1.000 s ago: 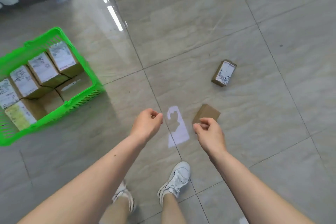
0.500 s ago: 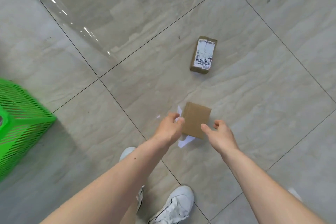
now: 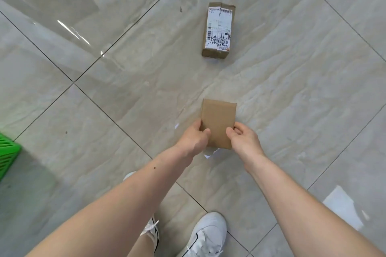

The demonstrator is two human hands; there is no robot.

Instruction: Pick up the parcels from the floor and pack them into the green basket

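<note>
While both arms reach down over the grey tiled floor (image 3: 292,94), the left hand (image 3: 193,139) and right hand (image 3: 245,139) pinch the near end of a plain brown parcel (image 3: 218,119), thumbs on top, fingers curled around its side edges. It may be just lifted off the tiles; the view cannot settle that. Beyond this parcel, well apart, lies a labelled parcel (image 3: 218,29). Far to the parcel's left, a corner of the green basket (image 3: 8,154) shows.

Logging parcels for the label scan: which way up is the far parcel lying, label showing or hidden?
Label showing. The far parcel lies flat on the floor tiles, its white printed label facing up.
</note>
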